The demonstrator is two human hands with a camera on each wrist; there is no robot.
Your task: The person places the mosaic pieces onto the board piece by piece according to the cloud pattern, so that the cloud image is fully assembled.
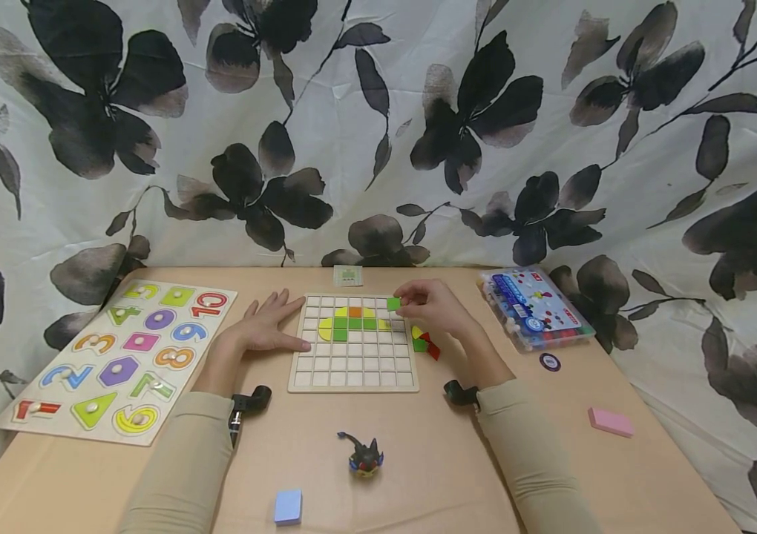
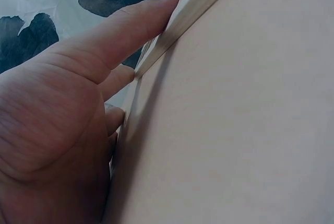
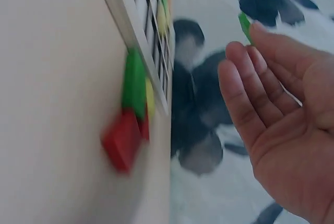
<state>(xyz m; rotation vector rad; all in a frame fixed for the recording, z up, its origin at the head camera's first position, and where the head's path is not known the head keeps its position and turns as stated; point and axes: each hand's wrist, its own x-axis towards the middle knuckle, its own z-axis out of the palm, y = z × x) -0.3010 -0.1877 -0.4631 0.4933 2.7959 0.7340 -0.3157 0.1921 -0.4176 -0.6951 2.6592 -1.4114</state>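
Observation:
A white grid board (image 1: 352,377) lies mid-table, with green, yellow and orange tiles (image 1: 355,324) in its upper cells. Fingers spread, my left hand (image 1: 265,326) rests at the board's left side; its thumb (image 2: 151,18) touches the rim. Over the upper right corner, my right hand (image 1: 435,302) pinches a small green square tile (image 1: 393,303) between thumb and fingertips. In the right wrist view this tile shows only edge-on, raised off the board. Beside the board's right edge lie loose pieces: a green one (image 3: 134,80), a yellow one (image 3: 150,97) and red ones (image 3: 122,140).
A number puzzle board (image 1: 66,427) lies at the left. Behind the grid is a small patterned card (image 1: 348,276). Rightward are a plastic box (image 1: 532,308), a round token (image 1: 550,362) and a pink block (image 1: 611,422). A dark toy figure (image 1: 366,456) and blue block (image 1: 288,507) sit in front.

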